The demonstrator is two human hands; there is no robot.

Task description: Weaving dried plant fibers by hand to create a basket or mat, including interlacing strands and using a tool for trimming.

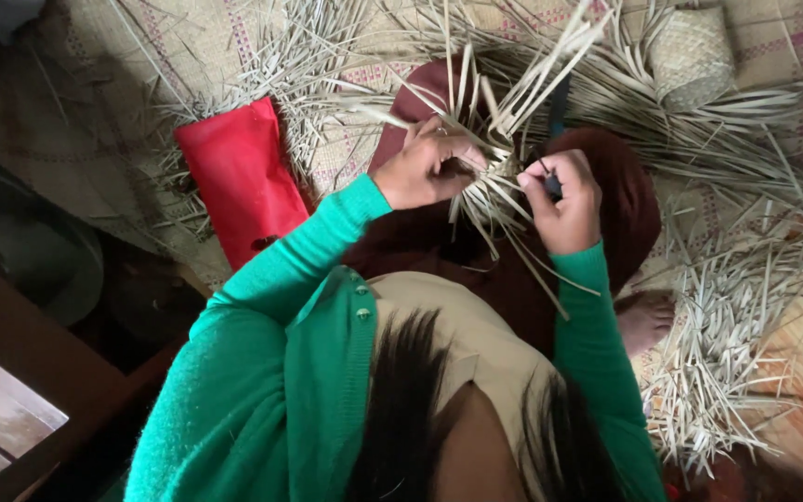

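Gripping pale straw strips (494, 191), both hands

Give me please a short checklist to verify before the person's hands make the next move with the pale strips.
1. Left hand grips the bundle of pale strips: ok, fingers closed on it.
2. Right hand holds its side of the bundle: ok, closed; it seems to hold also a dark thin thing, I cannot tell what.
3. Crossing point of the strips visible: cannot tell, the hands cover it.
4. Spare strips near: ok, a loose pile lies at the right on the woven mat.
5. Bare foot apart from the hands: ok.
6. Red pouch apart from the bundle: ok, beside the left arm.
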